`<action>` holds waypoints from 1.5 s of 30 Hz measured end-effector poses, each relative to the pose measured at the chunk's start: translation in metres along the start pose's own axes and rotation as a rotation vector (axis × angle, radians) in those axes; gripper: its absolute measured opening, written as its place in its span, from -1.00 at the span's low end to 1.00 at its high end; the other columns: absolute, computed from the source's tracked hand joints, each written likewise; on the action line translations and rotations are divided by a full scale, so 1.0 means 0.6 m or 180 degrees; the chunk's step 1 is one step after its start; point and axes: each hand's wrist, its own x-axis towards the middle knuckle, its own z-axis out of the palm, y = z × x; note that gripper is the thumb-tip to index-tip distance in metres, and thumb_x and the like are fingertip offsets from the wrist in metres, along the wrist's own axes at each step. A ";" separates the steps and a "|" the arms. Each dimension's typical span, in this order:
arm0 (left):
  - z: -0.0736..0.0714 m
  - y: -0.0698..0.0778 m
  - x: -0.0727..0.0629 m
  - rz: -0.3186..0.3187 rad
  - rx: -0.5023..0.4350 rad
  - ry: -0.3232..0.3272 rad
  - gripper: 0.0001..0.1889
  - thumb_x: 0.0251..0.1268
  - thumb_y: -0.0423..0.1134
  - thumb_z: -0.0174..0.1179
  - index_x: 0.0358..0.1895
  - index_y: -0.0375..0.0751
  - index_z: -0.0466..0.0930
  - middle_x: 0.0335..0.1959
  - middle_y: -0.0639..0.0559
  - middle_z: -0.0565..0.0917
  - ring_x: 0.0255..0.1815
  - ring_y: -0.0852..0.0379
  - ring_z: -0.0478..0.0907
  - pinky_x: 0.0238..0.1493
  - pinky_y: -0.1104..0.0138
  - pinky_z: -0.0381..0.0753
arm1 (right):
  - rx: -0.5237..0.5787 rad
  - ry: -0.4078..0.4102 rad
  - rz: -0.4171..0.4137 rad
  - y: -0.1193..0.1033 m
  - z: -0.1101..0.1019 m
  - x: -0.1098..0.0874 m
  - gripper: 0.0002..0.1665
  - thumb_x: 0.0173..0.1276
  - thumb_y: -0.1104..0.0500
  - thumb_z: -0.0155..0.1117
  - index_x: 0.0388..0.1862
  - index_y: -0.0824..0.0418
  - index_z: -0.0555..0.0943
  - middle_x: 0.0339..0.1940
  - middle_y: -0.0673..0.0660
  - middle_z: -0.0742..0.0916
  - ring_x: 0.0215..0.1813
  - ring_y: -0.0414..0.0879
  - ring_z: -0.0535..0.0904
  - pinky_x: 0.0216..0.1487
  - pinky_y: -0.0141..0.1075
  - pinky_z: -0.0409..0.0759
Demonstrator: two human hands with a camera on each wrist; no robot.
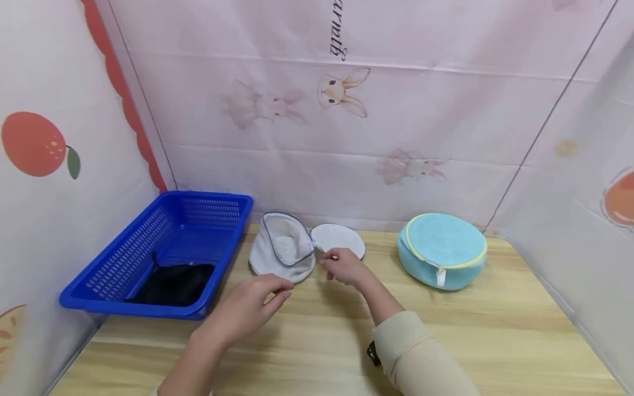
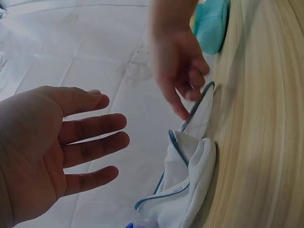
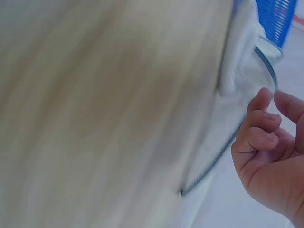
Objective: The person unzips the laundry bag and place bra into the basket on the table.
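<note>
A white mesh laundry bag [image 1: 283, 245] with a blue-grey rim stands unzipped against the back wall. Its round lid [image 1: 342, 237] is folded out to the right, onto the table. At the join between bag and lid, my right hand [image 1: 345, 268] pinches the white zipper pull [image 1: 317, 246] between thumb and forefinger, the other fingers curled. In the right wrist view the pull is hard to make out at the fingertips. My left hand [image 1: 255, 302] hovers in front of the bag, apart from it; the left wrist view shows its fingers [image 2: 95, 147] spread loosely with nothing in them.
At the left, a blue plastic basket [image 1: 71, 300] has a black cloth item [image 1: 173, 285] inside. A round turquoise mesh bag [image 1: 441, 247] with yellow trim sits zipped at the right. Printed cloth walls [image 1: 297, 137] enclose the wooden table [image 1: 317, 352] at the back and sides.
</note>
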 end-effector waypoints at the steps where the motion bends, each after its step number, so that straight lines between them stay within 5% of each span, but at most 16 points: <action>1: 0.002 0.002 0.003 0.0002 -0.0011 0.0007 -0.88 0.28 -0.21 0.31 -0.16 0.08 0.74 -0.23 0.29 0.75 -0.16 0.28 0.68 -0.12 0.26 0.65 | -0.0034 0.0010 -0.0011 0.002 -0.012 -0.007 -0.68 0.43 0.13 0.16 0.02 0.30 0.63 -0.62 0.10 0.67 -0.65 -0.20 0.40 -0.64 -0.41 0.31; 10: 0.021 0.026 0.031 0.0237 -0.0161 0.0053 -0.88 0.26 -0.24 0.33 -0.16 -0.02 0.75 -0.22 0.19 0.76 -0.16 0.24 0.69 -0.11 0.24 0.66 | -0.0458 0.0683 -0.0301 0.012 -0.150 -0.095 -0.71 0.45 0.09 0.16 0.00 0.21 0.67 -0.44 0.15 0.72 -0.44 -0.12 0.57 -0.40 -0.30 0.55; 16: 0.036 0.047 0.029 0.0284 -0.0206 -0.0045 -0.89 0.26 -0.26 0.33 -0.18 -0.03 0.75 -0.24 0.19 0.76 -0.17 0.22 0.68 -0.09 0.23 0.66 | -0.1067 0.1212 -0.0311 0.060 -0.253 -0.160 -0.71 0.43 0.09 0.20 -0.02 0.21 0.69 -0.30 0.12 0.74 -0.26 -0.07 0.60 -0.20 -0.22 0.55; 22: 0.045 0.054 0.034 0.0314 -0.0186 -0.0132 -0.91 0.27 -0.22 0.32 -0.20 0.04 0.74 -0.26 0.27 0.74 -0.18 0.30 0.66 -0.11 0.26 0.66 | -0.1854 0.1416 -0.0308 0.109 -0.323 -0.193 -0.62 0.30 0.18 0.34 0.08 0.26 0.64 0.00 0.28 0.66 0.07 0.21 0.55 0.08 0.09 0.51; 26: 0.064 0.066 0.042 0.0407 -0.0251 -0.0146 -0.91 0.27 -0.21 0.31 -0.20 0.05 0.73 -0.25 0.27 0.74 -0.16 0.32 0.66 -0.10 0.28 0.66 | -0.2422 0.1436 -0.0456 0.147 -0.329 -0.207 -0.36 0.10 0.29 0.46 0.22 0.26 0.55 0.24 0.38 0.54 0.27 0.35 0.41 0.25 0.24 0.37; 30: 0.088 0.080 0.051 0.0465 -0.0366 -0.0231 -0.91 0.28 -0.21 0.30 -0.19 0.03 0.73 -0.24 0.26 0.74 -0.14 0.32 0.65 -0.07 0.27 0.65 | -0.2633 0.1564 -0.0404 0.176 -0.325 -0.215 -0.22 0.05 0.32 0.49 0.32 0.22 0.48 0.35 0.38 0.46 0.37 0.35 0.34 0.25 0.31 0.35; 36: 0.110 0.092 0.053 0.0414 -0.0548 -0.0432 -0.89 0.32 -0.19 0.27 -0.15 0.04 0.73 -0.26 0.32 0.72 -0.18 0.40 0.61 -0.08 0.30 0.64 | -0.2547 0.1795 -0.0358 0.193 -0.301 -0.215 -0.50 0.22 0.25 0.42 0.17 0.18 0.63 0.26 0.30 0.58 0.28 0.28 0.48 0.14 0.18 0.52; 45: 0.102 0.103 0.086 0.0356 -0.0650 -0.0570 -0.84 0.37 -0.18 0.23 -0.08 -0.01 0.72 -0.18 0.22 0.74 -0.12 0.33 0.63 -0.03 0.28 0.63 | -0.2026 0.1921 -0.0513 0.154 -0.289 -0.206 -0.77 0.30 0.21 0.38 -0.07 0.18 0.75 0.02 0.18 0.72 0.07 0.15 0.63 -0.01 0.03 0.62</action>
